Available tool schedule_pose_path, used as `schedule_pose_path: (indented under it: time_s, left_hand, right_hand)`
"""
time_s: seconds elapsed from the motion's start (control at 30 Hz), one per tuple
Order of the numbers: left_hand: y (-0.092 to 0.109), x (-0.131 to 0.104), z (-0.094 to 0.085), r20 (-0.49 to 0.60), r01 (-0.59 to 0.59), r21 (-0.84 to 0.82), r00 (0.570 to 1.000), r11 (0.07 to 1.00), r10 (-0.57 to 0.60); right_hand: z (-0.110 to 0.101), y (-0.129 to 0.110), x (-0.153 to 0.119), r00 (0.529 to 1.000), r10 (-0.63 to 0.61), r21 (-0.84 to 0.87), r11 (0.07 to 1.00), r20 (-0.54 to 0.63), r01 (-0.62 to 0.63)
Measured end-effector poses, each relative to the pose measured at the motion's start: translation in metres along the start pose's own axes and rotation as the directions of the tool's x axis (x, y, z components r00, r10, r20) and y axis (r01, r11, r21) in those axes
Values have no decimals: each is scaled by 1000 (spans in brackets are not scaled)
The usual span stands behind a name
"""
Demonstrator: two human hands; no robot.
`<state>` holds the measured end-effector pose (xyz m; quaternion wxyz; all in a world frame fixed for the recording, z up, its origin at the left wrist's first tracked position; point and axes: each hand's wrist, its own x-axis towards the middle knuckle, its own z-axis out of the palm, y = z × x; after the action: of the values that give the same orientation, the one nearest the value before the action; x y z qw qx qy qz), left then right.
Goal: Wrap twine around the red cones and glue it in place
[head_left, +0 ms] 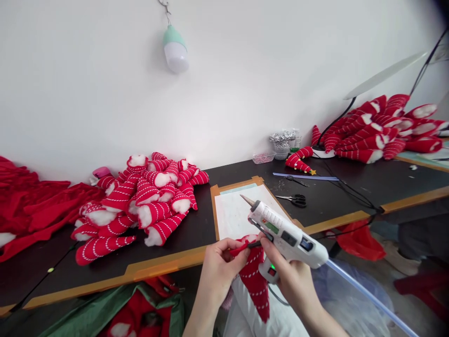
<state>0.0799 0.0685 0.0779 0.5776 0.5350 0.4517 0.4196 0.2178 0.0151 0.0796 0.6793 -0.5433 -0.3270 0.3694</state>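
Note:
My left hand pinches the open rim of a red cone-shaped cloth piece with white dashed stripes. The cone hangs point down over my lap, white stuffing showing at its top. In my right hand is a white glue gun, its nozzle pointing up and left and a long clear glue stick trailing from its back. A short dark piece bridges my fingertips at the cone's rim; its kind is unclear. Behind the hands lies a white sheet taped to the table.
Stuffed striped cones are heaped at left beside red cloth. Another heap lies at the far right by a lamp. Scissors, a spare glue stick and a bent cone with a star rest nearby.

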Motion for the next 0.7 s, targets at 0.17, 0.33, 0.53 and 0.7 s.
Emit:
schedule_pose_path:
  time_s: [0.17,0.33,0.53,0.7]
  left_hand:
    - [-1,-4,0,-22,-39,37,999,999,39]
    - [0,-2,-1,-6,-24,17,1000,1000,24]
    - [6,-3,1,-18,-13,70,1000,997,15]
    - [-11,4,-10,-17,84,106,996,991,-82]
  right_hand:
    - [2,0,3,999,32,40,999,-17,-31]
    - [0,3,4,1000,9,50,999,-17,-8]
    - [-7,22,16,998,-66,-37,997,-12,65]
    - [-35,45,34,985,-139,-117,985,-105,127]
